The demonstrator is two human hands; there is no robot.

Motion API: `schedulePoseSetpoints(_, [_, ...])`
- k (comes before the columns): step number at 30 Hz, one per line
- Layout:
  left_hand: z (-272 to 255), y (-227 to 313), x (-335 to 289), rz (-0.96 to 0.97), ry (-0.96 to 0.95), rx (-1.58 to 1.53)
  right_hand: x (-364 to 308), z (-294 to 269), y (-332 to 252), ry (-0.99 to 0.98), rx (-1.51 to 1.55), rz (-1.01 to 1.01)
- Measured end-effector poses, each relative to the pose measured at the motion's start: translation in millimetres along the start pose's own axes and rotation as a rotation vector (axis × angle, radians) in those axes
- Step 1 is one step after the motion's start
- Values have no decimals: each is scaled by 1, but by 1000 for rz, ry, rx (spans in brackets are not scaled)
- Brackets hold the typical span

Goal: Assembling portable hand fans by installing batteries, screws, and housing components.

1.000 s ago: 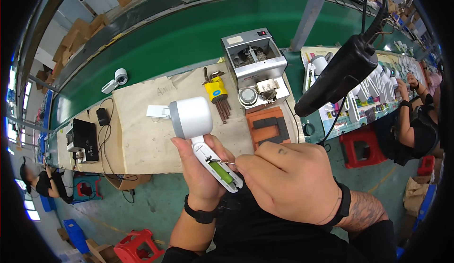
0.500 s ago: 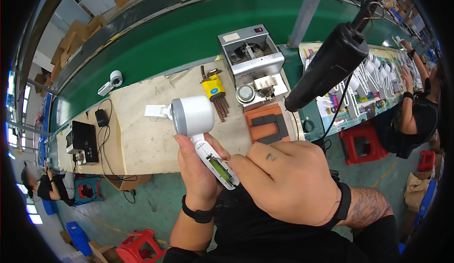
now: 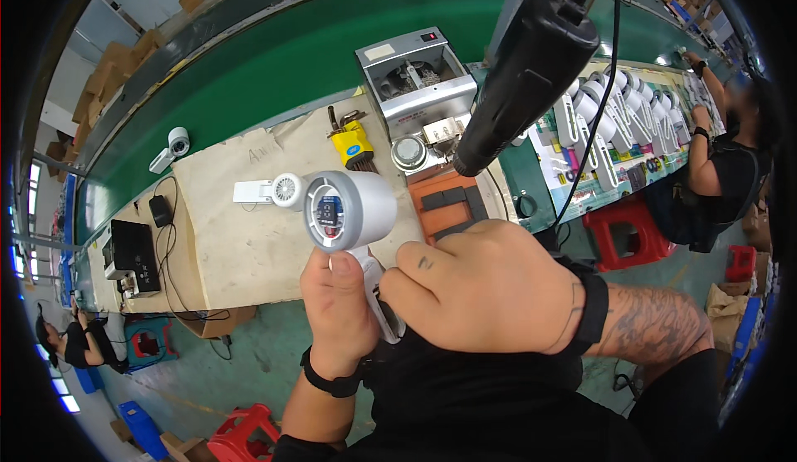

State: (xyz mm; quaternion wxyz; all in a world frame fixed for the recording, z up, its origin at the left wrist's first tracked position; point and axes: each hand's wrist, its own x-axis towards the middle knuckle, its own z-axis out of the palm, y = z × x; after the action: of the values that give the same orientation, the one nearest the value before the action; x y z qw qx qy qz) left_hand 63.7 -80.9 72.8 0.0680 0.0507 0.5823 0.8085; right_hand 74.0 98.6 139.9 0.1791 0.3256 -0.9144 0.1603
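Observation:
My left hand (image 3: 336, 317) is closed around the handle of a white handheld fan (image 3: 375, 213), thumb just below the round head. The head's grey-rimmed end faces left, and a small dark circuit board shows inside it. The handle's long opening faces my right hand (image 3: 490, 292), whose fingers are pinched together at it. Whatever lies between those fingertips is hidden. Behind the fan head, a small white fan (image 3: 249, 191) with a round grille lies on the paper-covered bench. A black electric screwdriver (image 3: 531, 72) hangs above my right hand.
A metal screw feeder (image 3: 415, 80) stands at the back. Near it are a yellow tool holder (image 3: 354, 146) and an orange tray (image 3: 423, 205) with dark blocks. Several white fans (image 3: 614, 113) cover the right bench, where a co-worker (image 3: 722, 155) sits. A black box (image 3: 133, 254) stands left.
The fan has turned in my left hand, so its open end and circuit board now show. My right hand has moved slightly left, covering more of the handle. The view has shifted.

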Motion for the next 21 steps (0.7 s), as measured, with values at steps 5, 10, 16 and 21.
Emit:
schedulePoseSetpoints(5, [0,-2,-8,-97,-127,93,-7,0,9,-95,98,-85])
schedulePoseSetpoints(10, [5,0,-10,-107,-146,132,-8,-4,18,-126,134,-136])
schedulePoseSetpoints(16, [6,-13,4,-135,37,69,-2,-19,5,-164,85,17])
schedulePoseSetpoints(21, [29,2,5,-88,16,15,-7,-49,-2,-169,106,176])
